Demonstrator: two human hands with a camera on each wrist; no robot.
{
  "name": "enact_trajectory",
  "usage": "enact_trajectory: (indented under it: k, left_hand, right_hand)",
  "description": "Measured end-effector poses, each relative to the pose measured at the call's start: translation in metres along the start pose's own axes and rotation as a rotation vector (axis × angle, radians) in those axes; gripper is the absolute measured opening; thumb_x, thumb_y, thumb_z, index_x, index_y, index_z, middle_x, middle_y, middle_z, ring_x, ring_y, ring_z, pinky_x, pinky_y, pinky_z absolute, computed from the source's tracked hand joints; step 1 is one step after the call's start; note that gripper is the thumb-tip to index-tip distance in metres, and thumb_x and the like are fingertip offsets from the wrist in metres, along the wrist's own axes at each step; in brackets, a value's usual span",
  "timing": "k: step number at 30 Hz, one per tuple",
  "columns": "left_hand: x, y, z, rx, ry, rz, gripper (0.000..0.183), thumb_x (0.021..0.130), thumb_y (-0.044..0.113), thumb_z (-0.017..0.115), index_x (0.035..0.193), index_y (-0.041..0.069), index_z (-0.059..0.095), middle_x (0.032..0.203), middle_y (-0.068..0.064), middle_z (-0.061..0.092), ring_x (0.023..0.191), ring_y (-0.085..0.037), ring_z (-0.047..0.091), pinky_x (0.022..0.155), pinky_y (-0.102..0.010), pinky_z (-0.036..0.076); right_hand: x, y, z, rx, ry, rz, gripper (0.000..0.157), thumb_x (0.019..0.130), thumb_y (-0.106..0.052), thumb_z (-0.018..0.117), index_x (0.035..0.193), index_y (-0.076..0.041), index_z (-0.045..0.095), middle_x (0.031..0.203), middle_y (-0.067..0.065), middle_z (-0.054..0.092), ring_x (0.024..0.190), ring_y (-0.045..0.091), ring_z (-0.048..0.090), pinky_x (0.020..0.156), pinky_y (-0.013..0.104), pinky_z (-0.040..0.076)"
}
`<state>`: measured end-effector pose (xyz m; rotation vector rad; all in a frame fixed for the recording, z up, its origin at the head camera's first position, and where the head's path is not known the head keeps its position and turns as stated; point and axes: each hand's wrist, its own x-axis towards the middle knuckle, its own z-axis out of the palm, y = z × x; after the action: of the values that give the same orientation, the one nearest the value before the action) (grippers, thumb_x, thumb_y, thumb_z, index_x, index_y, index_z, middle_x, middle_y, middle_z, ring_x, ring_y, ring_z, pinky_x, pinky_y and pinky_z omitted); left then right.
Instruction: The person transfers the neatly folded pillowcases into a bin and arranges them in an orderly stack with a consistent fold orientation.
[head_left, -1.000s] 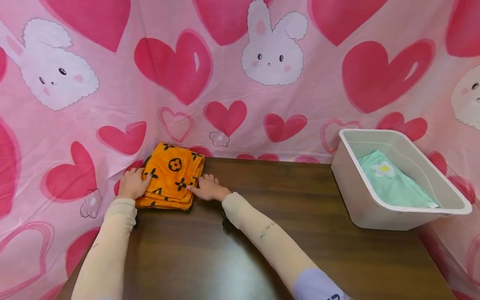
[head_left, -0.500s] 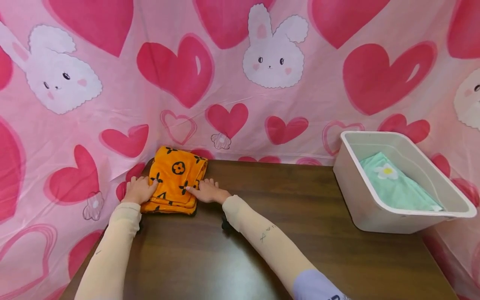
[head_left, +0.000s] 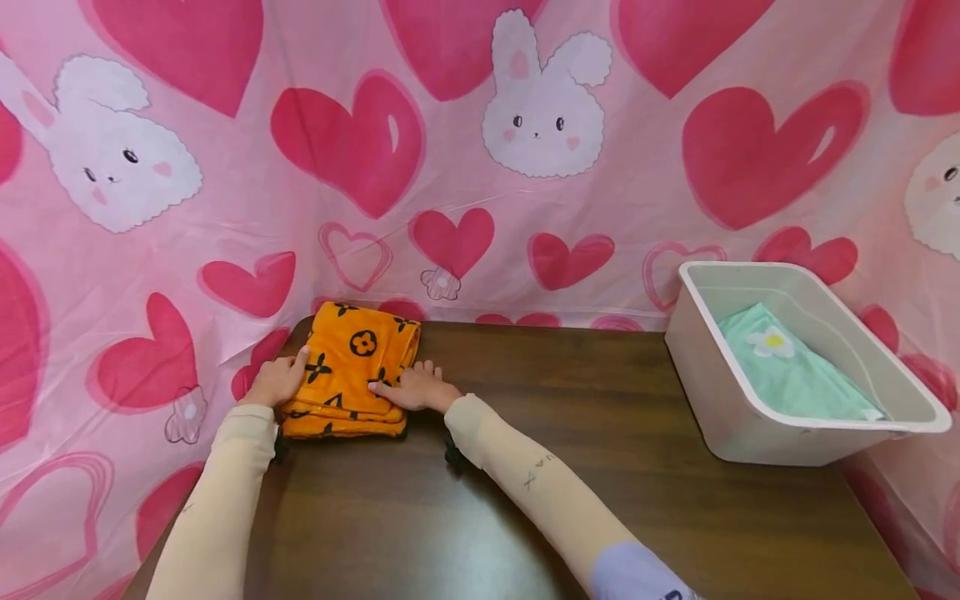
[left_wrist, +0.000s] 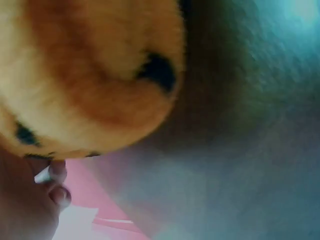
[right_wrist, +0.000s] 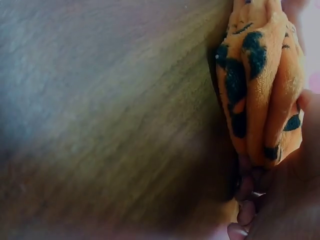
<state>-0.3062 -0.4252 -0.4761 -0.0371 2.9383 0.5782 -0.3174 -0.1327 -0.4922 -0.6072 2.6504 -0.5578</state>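
A folded orange towel with black flower motifs lies at the far left of the brown table, its layered edge towards me. My left hand holds its left side, thumb along the top edge. On the opposite side my right hand grips it, thumb over the top and fingers at the side. The right wrist view shows the stacked folds of the towel between that thumb and the fingertips. In the left wrist view a rounded fold of the towel partly covers the left hand's fingers.
A light grey plastic bin stands at the right of the table, with a folded mint-green cloth bearing a white flower inside. A pink curtain with hearts and rabbits hangs behind the table and along both sides.
The towel has shifted slightly towards me and to the right, with both hands on it. My left thumb now lies straighter along its edge. The bin has stayed put.
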Motion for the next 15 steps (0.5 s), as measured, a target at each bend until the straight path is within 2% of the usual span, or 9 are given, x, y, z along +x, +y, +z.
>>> enact_trajectory:
  k: [2, 6, 11, 15]
  left_hand:
    - [0.000, -0.002, 0.000, 0.015, -0.004, -0.021, 0.097, 0.104, 0.062, 0.006, 0.140, -0.020, 0.042, 0.138, -0.045, 0.044, 0.121, -0.066, 0.040, 0.106, -0.070, 0.032]
    - [0.000, -0.002, 0.008, 0.079, 0.015, 0.001, 0.098, 0.103, 0.064, 0.008, 0.136, -0.018, 0.050, 0.135, -0.043, 0.050, 0.118, -0.065, 0.041, 0.104, -0.071, 0.032]
    - [-0.002, 0.008, 0.018, 0.156, 0.067, 0.072, 0.094, 0.105, 0.060, 0.011, 0.112, -0.016, 0.067, 0.117, -0.039, 0.064, 0.108, -0.061, 0.052, 0.100, -0.068, 0.038]
    - [-0.006, 0.015, 0.026, 0.160, 0.050, 0.071, 0.091, 0.106, 0.059, 0.013, 0.099, -0.011, 0.071, 0.108, -0.036, 0.068, 0.101, -0.057, 0.055, 0.098, -0.066, 0.039]
  right_hand:
    - [0.000, -0.001, 0.000, -0.013, -0.001, -0.010, 0.088, 0.093, -0.081, 0.032, 0.125, -0.004, 0.062, 0.101, 0.008, 0.050, 0.099, 0.025, 0.037, 0.085, 0.039, 0.028]
    - [0.000, -0.002, 0.003, 0.000, 0.010, -0.009, 0.084, 0.095, -0.078, 0.032, 0.128, -0.006, 0.061, 0.101, 0.007, 0.049, 0.099, 0.024, 0.036, 0.084, 0.038, 0.028]
    - [0.001, -0.003, 0.005, 0.000, 0.047, -0.041, 0.073, 0.099, -0.071, 0.036, 0.121, -0.008, 0.064, 0.102, 0.005, 0.052, 0.096, 0.023, 0.036, 0.082, 0.036, 0.026]
    - [0.001, -0.003, 0.007, -0.021, 0.046, -0.067, 0.064, 0.100, -0.067, 0.041, 0.116, -0.009, 0.064, 0.104, 0.005, 0.053, 0.096, 0.023, 0.037, 0.082, 0.035, 0.028]
